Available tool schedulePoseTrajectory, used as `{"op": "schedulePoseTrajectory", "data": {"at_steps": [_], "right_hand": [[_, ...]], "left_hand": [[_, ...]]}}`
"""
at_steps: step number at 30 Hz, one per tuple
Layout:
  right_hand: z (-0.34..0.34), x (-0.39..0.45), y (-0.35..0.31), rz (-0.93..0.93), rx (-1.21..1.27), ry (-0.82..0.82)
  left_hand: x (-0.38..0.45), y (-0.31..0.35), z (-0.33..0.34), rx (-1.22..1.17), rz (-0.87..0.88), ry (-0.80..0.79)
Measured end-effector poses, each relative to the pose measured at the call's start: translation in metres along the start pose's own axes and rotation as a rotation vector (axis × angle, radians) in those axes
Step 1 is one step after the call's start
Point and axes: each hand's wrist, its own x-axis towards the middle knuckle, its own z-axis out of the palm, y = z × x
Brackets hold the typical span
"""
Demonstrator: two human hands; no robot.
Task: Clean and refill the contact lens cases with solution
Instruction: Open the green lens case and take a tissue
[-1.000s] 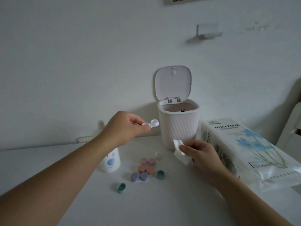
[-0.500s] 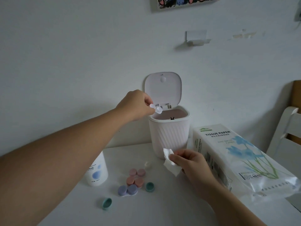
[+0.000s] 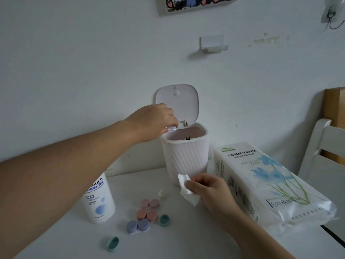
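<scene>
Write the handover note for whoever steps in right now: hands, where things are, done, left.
Left hand: holds a white lens case tipped over the open bin.
Right hand: pinches a crumpled tissue in front of the bin.
On the table: solution bottle upright at left; pink case, orange case and purple case, all capped; two teal caps loose; tissue pack at right.
Done: white case uncapped.
Left: wipe it, refill, recap; the capped cases look untouched.
</scene>
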Motion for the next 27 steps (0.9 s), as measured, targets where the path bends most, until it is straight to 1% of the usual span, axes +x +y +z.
{"op": "schedulePoseTrajectory", "data": {"at_steps": [20,25,27], "right_hand": [[0.0,0.0,0.0,-0.007,0.022,-0.002],[0.0,-0.001,-0.001,-0.007,0.012,0.0],[0.0,0.0,-0.001,-0.004,0.012,0.008]], "left_hand": [[0.006,0.01,-0.008,0.055,0.065,0.045],[0.004,0.014,-0.003,0.106,0.135,0.127],[0.004,0.016,-0.003,0.109,0.148,0.13]]}}
